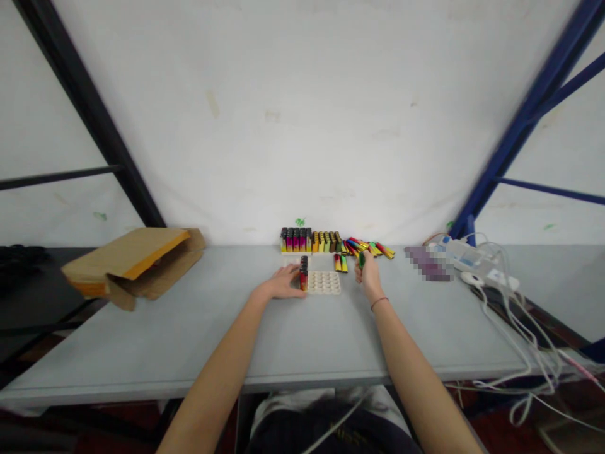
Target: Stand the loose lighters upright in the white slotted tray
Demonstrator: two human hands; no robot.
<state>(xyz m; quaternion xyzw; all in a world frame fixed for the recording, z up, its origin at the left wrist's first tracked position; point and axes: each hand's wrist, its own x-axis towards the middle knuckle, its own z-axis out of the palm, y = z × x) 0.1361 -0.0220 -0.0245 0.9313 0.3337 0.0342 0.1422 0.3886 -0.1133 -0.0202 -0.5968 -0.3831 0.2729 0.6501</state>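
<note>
A white tray (324, 283) with round holes lies on the table, a column of red lighters (303, 277) upright at its left end. My left hand (285, 282) grips that end, thumb along the front and fingers behind, beside the red lighters. To the right of the tray, my right hand (370, 275) is closed around a green lighter (362, 259), mostly hidden by the fingers. Two loose lighters (340, 263) lie just behind the tray. A pile of mixed-colour lighters (362, 246) lies beyond my right hand.
Against the wall stand rows of purple lighters (296, 240) and yellow lighters (326, 241). An opened cardboard box (137, 258) lies at left. On the right are a blurred purple item (429, 263), a power strip (466, 257) and tangled white cables (517, 321).
</note>
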